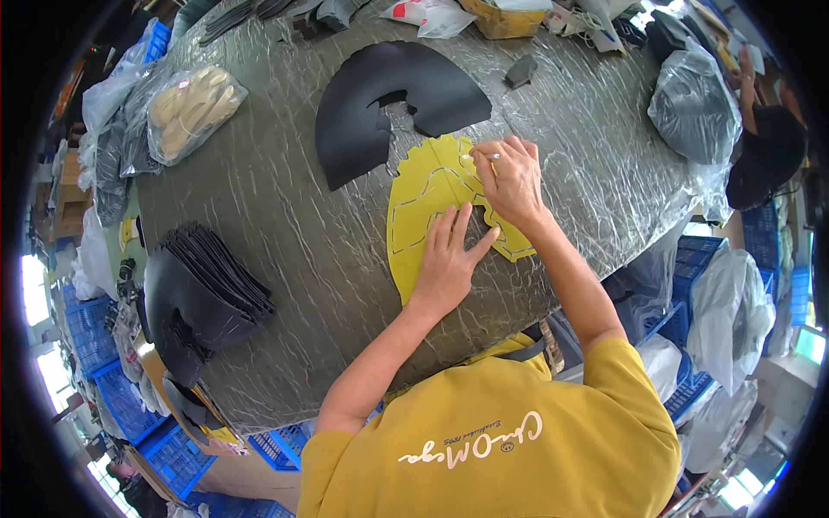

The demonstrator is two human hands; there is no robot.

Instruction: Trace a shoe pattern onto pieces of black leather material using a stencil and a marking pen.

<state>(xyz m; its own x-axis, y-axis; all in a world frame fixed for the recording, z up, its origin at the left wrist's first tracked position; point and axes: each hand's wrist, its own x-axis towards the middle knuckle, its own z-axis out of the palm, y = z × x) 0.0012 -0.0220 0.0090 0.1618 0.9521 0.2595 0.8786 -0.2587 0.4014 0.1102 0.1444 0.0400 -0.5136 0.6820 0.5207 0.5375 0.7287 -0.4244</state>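
A yellow pattern template (406,226) with slotted curved lines and a scalloped far edge lies flat in the middle of the table. My left hand (444,266) rests on its near part with fingers spread, pressing on the surface. In my right hand (513,180) is a slim white pen (491,156), pinched between thumb and fingers at the template's upper right edge. Just beyond the template lies a black curved, fan-shaped sheet piece (393,78) with a ragged inner notch. Whether anything lies under the template I cannot tell.
A stack of black curved pieces (203,289) sits at the left. Bagged beige parts (192,112) lie at the far left, and a plastic-wrapped bundle (695,104) at the far right. A small dark scrap (521,72) is near the back. Blue crates (695,259) stand beside the table (285,216).
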